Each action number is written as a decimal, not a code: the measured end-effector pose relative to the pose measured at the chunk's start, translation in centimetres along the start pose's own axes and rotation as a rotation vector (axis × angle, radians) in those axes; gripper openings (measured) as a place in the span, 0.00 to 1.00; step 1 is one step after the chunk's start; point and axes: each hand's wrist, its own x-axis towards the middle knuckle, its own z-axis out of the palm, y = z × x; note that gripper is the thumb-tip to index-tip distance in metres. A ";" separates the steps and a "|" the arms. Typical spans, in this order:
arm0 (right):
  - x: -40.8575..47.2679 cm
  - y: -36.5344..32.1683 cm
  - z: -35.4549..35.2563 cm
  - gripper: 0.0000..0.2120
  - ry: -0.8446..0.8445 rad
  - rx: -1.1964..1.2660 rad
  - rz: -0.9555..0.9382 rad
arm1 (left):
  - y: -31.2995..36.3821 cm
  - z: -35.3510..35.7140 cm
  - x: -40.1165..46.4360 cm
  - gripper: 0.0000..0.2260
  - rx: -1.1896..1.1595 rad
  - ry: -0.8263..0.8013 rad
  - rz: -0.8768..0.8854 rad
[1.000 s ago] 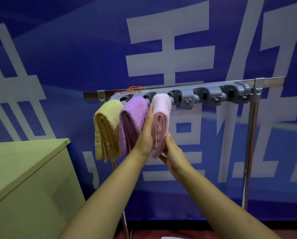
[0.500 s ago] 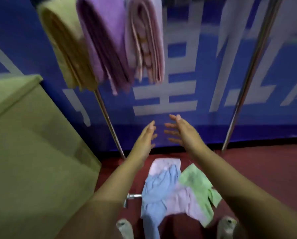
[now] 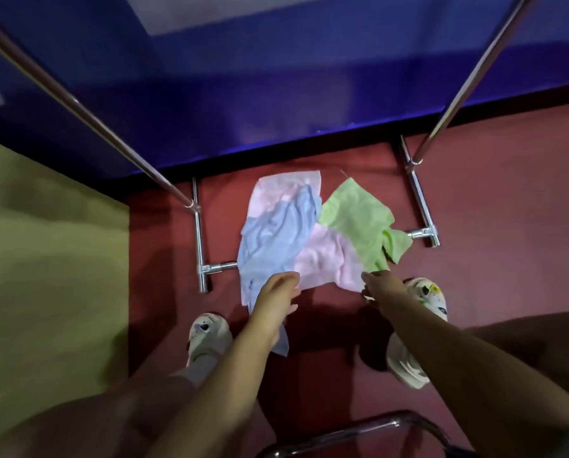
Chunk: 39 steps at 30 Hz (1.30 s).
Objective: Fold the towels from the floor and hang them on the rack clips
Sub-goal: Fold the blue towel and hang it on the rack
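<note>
Down on the red floor (image 3: 475, 193), between the rack's feet (image 3: 420, 200), lie blue (image 3: 273, 239), pink (image 3: 326, 259) and green (image 3: 356, 216) towels, overlapping. Left hand (image 3: 276, 295) reaches over the blue one, fingers relaxed; right hand's (image 3: 380, 287) grip I cannot tell. No legible writing.

Three towels (image 3: 313, 233) overlap on the floor (image 3: 491, 209) between the rack's feet (image 3: 199, 239), before the wall (image 3: 276, 94).

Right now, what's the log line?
step: reaching | left hand: at pink towel | right hand: at green towel | grip: unclear
</note>
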 end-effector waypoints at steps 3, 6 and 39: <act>2.4 0.7 3.0 0.15 -0.021 -0.078 0.020 | -0.7 0.0 3.1 0.09 -0.043 0.030 -0.079; 4.5 -0.5 6.0 0.07 -0.009 -0.048 -0.001 | -0.6 -0.8 5.8 0.04 -0.066 0.039 -0.115; -12.3 -11.9 1.3 0.10 0.042 0.805 -0.494 | 10.1 -4.0 -2.1 0.07 -0.329 0.086 0.314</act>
